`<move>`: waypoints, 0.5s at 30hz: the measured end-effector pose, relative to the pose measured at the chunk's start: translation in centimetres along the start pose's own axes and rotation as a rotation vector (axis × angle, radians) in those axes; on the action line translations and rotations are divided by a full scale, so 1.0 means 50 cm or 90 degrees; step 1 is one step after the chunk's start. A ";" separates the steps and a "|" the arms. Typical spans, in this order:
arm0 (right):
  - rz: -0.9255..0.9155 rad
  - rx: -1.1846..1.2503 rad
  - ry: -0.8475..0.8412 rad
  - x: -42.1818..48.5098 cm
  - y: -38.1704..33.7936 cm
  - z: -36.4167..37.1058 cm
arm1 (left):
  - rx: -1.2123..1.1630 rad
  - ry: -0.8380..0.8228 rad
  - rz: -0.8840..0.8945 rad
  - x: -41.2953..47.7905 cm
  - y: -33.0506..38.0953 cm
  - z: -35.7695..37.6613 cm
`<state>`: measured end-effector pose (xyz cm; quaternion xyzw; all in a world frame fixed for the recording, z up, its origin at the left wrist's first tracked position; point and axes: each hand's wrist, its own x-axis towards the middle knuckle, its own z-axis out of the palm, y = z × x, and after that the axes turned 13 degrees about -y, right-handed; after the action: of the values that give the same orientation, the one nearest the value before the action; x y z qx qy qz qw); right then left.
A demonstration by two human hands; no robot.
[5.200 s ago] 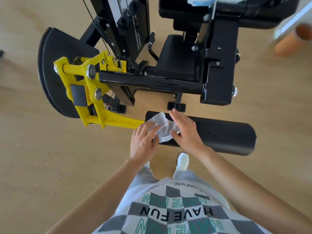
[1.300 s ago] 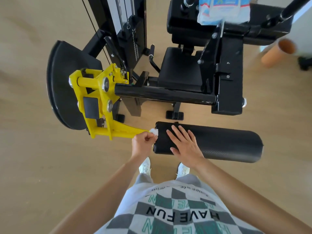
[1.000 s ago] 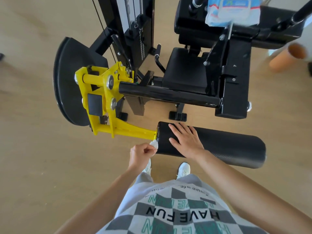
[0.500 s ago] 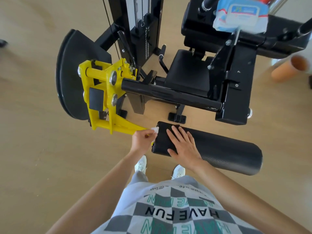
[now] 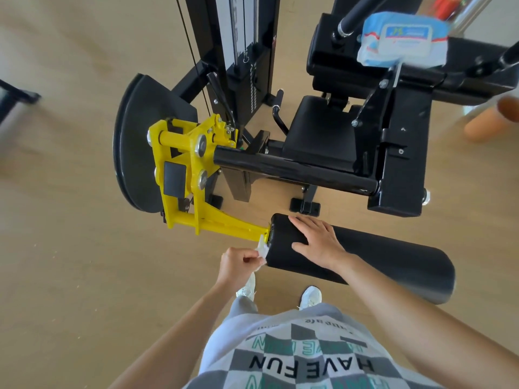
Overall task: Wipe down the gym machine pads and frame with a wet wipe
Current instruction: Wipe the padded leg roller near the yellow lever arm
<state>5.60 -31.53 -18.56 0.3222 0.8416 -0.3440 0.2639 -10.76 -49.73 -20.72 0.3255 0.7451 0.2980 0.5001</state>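
A black roller pad [image 5: 393,262] lies across the front of the gym machine, joined at its left end to a yellow lever arm [image 5: 222,224]. My left hand [image 5: 237,266] pinches a crumpled white wet wipe [image 5: 262,248] against the pad's left end cap, just below the yellow arm. My right hand [image 5: 318,242] lies flat with straight fingers on top of the pad near that end. The black seat pad [image 5: 317,130] and a black frame tube [image 5: 295,171] sit behind.
A blue and white pack of wipes [image 5: 404,37] rests on the upper black pad at the back right. A black half-disc plate [image 5: 140,147] stands left of the yellow bracket. An orange tube [image 5: 491,119] lies on the wooden floor at right. My white shoes [image 5: 309,296] stand under the roller.
My left hand with the wipe has slid down from the yellow arm's tip to the lower part of the pad's end cap. My right hand stays flat on the pad.
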 end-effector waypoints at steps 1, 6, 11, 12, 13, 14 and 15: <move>0.003 0.000 0.006 -0.005 -0.002 -0.001 | -0.009 0.021 -0.003 0.005 0.011 -0.008; -0.027 -0.118 0.155 -0.051 -0.017 0.033 | -0.026 0.066 -0.037 0.047 0.072 -0.018; 0.006 -0.178 0.083 -0.078 -0.012 0.097 | 0.047 0.034 0.009 0.043 0.058 0.020; 0.006 -0.182 0.080 -0.077 -0.011 0.099 | 0.058 0.035 0.014 0.039 0.046 0.022; 0.005 -0.183 0.076 -0.076 -0.011 0.098 | 0.073 0.033 0.019 0.034 0.034 0.023; 0.005 -0.179 0.068 -0.074 -0.012 0.095 | 0.090 0.028 0.020 0.028 0.023 0.024; 0.004 -0.175 0.058 -0.070 -0.010 0.092 | 0.103 0.022 0.018 0.021 0.011 0.027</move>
<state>8.56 -36.53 -18.89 0.3013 0.8907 -0.2098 0.2679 -9.68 -48.39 -21.30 0.3702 0.7703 0.2496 0.4552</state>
